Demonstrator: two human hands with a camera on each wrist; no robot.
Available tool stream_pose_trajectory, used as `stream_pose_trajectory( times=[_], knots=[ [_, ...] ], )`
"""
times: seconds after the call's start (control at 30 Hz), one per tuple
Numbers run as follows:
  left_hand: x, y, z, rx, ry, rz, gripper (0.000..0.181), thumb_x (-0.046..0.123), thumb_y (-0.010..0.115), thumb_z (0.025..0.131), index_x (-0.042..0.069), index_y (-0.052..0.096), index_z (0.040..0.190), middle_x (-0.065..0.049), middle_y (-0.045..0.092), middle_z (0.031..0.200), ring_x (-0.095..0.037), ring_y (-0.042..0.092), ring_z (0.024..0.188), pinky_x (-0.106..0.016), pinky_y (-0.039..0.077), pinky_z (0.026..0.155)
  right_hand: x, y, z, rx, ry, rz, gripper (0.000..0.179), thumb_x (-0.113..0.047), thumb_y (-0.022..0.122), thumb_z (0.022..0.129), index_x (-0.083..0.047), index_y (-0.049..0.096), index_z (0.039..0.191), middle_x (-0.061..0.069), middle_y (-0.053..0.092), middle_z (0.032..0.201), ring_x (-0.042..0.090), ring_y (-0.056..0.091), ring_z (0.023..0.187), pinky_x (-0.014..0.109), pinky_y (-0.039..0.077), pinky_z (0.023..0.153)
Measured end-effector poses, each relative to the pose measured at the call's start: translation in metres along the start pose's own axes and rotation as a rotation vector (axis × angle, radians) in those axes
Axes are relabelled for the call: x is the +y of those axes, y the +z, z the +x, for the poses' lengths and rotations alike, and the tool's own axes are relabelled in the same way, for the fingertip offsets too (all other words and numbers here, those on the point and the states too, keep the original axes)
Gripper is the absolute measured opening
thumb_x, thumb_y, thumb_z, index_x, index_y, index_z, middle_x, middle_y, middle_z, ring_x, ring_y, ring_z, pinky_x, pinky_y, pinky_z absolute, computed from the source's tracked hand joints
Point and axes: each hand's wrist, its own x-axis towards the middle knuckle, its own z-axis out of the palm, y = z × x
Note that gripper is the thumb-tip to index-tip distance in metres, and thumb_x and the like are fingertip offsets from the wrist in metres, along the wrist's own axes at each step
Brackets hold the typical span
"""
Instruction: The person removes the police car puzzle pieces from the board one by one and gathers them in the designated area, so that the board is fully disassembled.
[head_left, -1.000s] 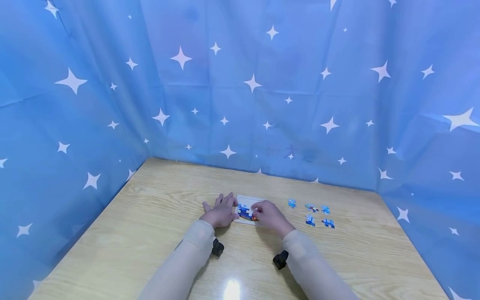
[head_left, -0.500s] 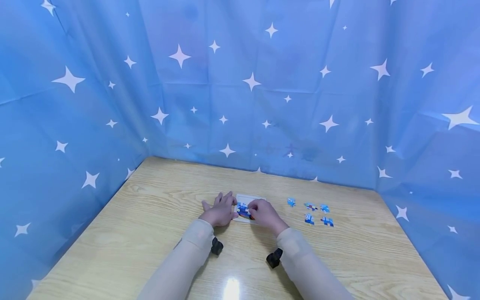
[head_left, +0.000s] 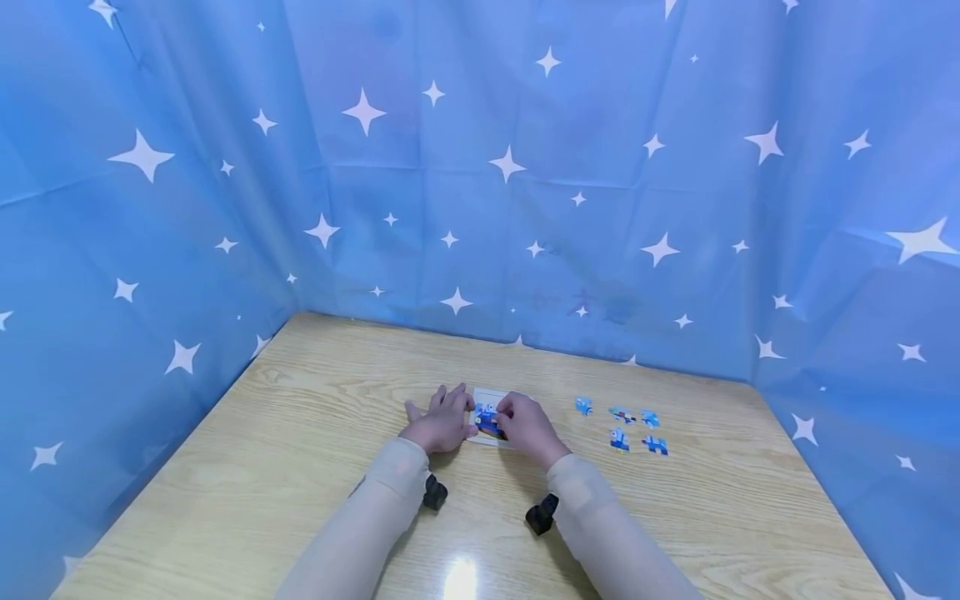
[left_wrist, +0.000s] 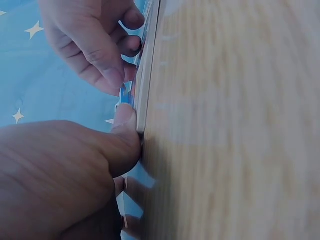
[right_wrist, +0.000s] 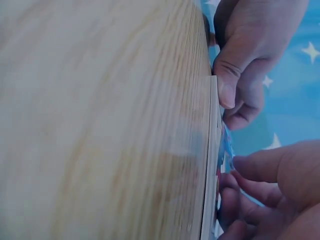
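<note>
A small jigsaw board [head_left: 491,392] with a pale rim lies mid-table, with blue picture pieces [head_left: 483,419] set in its left part. My left hand [head_left: 438,422] rests along its left side with fingers spread. In the left wrist view, the left thumb [left_wrist: 125,120] presses at the board's edge. Over the right half of the board is my right hand [head_left: 527,425], which hides that part. Its thumb and forefinger pinch a small blue puzzle piece [left_wrist: 124,94], low over the board and slightly tilted. Most of this piece is hidden by the fingers.
Several loose blue puzzle pieces lie on the wooden table [head_left: 720,483] to the right of the board, one of them a piece [head_left: 583,406] nearest the right hand. A blue curtain with white stars [head_left: 480,167] stands behind the table and along its sides.
My right hand has moved a little left over the board, bringing the pinched piece closer to the set pieces. The left hand has stayed at the board's left side.
</note>
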Motion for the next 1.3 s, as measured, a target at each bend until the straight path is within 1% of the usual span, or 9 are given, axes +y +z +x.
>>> stream_pose_trajectory(
  times=[0.17,0.3,0.43,0.53,0.7,0.77,0.93,1.1,1.3],
  knots=[
    [0.000,0.001,0.002,-0.011,-0.018,-0.003,0.026,0.040,0.055,0.105,0.024,0.047,0.123,-0.001,0.010,0.171,-0.030,0.003,0.156,-0.080,-0.006,0.107,0.000,0.001,0.001,0.013,0.019,0.021,0.004,-0.008,0.063,0.100,-0.005,0.066,0.102,0.005,0.066,0.096,0.018,0.060,0.084,0.037,0.052,0.076],
    [0.002,0.000,0.000,-0.006,-0.025,0.007,0.029,0.041,0.055,0.104,0.021,0.048,0.124,0.000,0.012,0.171,-0.029,0.005,0.157,-0.080,-0.004,0.108,-0.001,0.000,0.001,0.018,0.039,0.030,0.003,-0.007,0.063,0.100,-0.005,0.065,0.101,0.005,0.066,0.093,0.019,0.061,0.084,0.036,0.052,0.076],
    [0.002,0.000,0.000,-0.004,-0.035,0.014,0.035,0.043,0.055,0.104,0.020,0.050,0.129,0.002,0.011,0.171,-0.027,0.005,0.157,-0.079,-0.003,0.109,-0.001,-0.001,0.001,0.022,0.042,0.020,0.003,-0.008,0.064,0.100,-0.005,0.065,0.101,0.004,0.065,0.093,0.018,0.060,0.083,0.036,0.052,0.075],
    [0.001,0.000,0.002,-0.010,-0.048,0.015,0.035,0.043,0.055,0.104,0.020,0.048,0.130,0.002,0.009,0.171,-0.027,0.003,0.157,-0.079,-0.005,0.109,-0.002,-0.001,0.003,0.024,0.031,-0.019,0.005,-0.010,0.065,0.100,-0.006,0.066,0.097,0.003,0.066,0.090,0.017,0.060,0.080,0.035,0.052,0.072],
    [-0.001,0.003,0.006,-0.005,-0.060,0.001,0.031,0.040,0.056,0.104,0.019,0.048,0.125,0.002,0.008,0.171,-0.027,0.002,0.157,-0.078,-0.007,0.109,-0.004,0.001,0.006,0.008,0.041,-0.099,0.008,-0.013,0.067,0.099,-0.010,0.067,0.091,0.000,0.064,0.081,0.016,0.057,0.071,0.032,0.047,0.064],
    [0.000,0.002,0.004,0.002,-0.054,-0.014,0.028,0.038,0.057,0.104,0.019,0.048,0.122,0.001,0.010,0.171,-0.028,0.004,0.157,-0.078,-0.007,0.109,-0.004,0.001,0.007,0.000,0.050,-0.114,0.009,-0.012,0.068,0.099,-0.010,0.067,0.091,0.000,0.063,0.080,0.016,0.056,0.069,0.031,0.046,0.063],
    [0.002,-0.002,-0.003,0.001,-0.044,-0.032,0.027,0.036,0.057,0.104,0.018,0.050,0.122,-0.001,0.012,0.170,-0.029,0.006,0.156,-0.079,-0.006,0.109,-0.005,0.002,0.008,-0.002,0.028,-0.150,0.008,-0.011,0.070,0.097,-0.010,0.066,0.091,0.001,0.062,0.081,0.016,0.055,0.069,0.031,0.046,0.063],
    [0.001,-0.002,-0.002,0.004,-0.049,-0.022,0.028,0.038,0.057,0.104,0.019,0.049,0.122,0.000,0.012,0.171,-0.029,0.005,0.157,-0.079,-0.006,0.109,-0.006,0.001,0.010,0.017,-0.024,-0.209,0.007,-0.011,0.072,0.096,-0.010,0.069,0.089,0.000,0.064,0.084,0.015,0.056,0.072,0.033,0.049,0.068],
    [0.000,-0.001,-0.001,-0.001,-0.036,-0.017,0.028,0.040,0.056,0.104,0.020,0.049,0.122,0.001,0.012,0.171,-0.029,0.005,0.157,-0.079,-0.005,0.109,-0.006,0.000,0.011,0.011,-0.011,-0.254,0.009,-0.013,0.071,0.096,-0.012,0.073,0.088,-0.001,0.067,0.086,0.014,0.057,0.071,0.032,0.049,0.066]
  ],
)
